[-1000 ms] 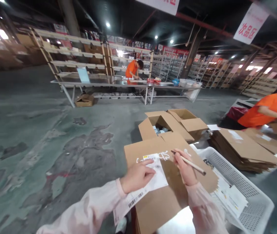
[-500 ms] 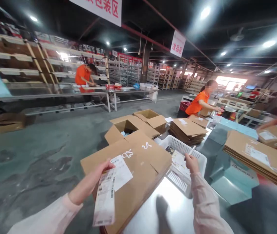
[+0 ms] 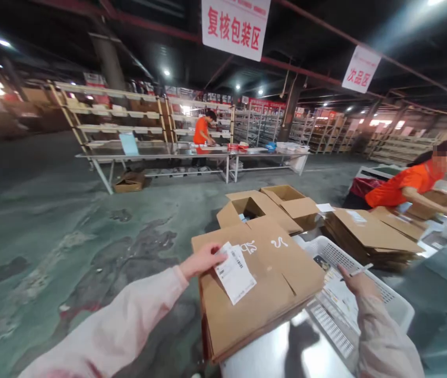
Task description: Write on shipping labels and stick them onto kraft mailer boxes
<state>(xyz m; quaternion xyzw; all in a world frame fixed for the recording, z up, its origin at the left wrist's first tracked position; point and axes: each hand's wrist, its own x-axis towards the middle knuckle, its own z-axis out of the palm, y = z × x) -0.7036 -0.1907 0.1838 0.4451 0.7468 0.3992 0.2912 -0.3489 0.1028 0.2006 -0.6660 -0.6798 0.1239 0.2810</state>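
My left hand [image 3: 206, 258] pinches the upper left edge of a white printed label sheet [image 3: 237, 274]. The sheet lies over the top of a stack of flattened cardboard boxes [image 3: 262, 289] marked with white handwriting. My right hand [image 3: 359, 283] is closed round a slim white pen [image 3: 362, 270], above a white plastic basket [image 3: 398, 310]. Inside the basket are printed papers [image 3: 339, 294], partly covered by my right hand and sleeve.
Open cartons [image 3: 282, 194] stand beyond the stack. More flattened boxes [image 3: 376, 231] are piled to the right, near a co-worker in an orange shirt [image 3: 400, 186]. Farther back, another person [image 3: 203, 131] works at a long metal table [image 3: 168, 153] before shelves.
The view has turned left. A long printed strip hanging from my left hand no longer shows below it; the label sheet remains pinched. My right hand still has the pen.
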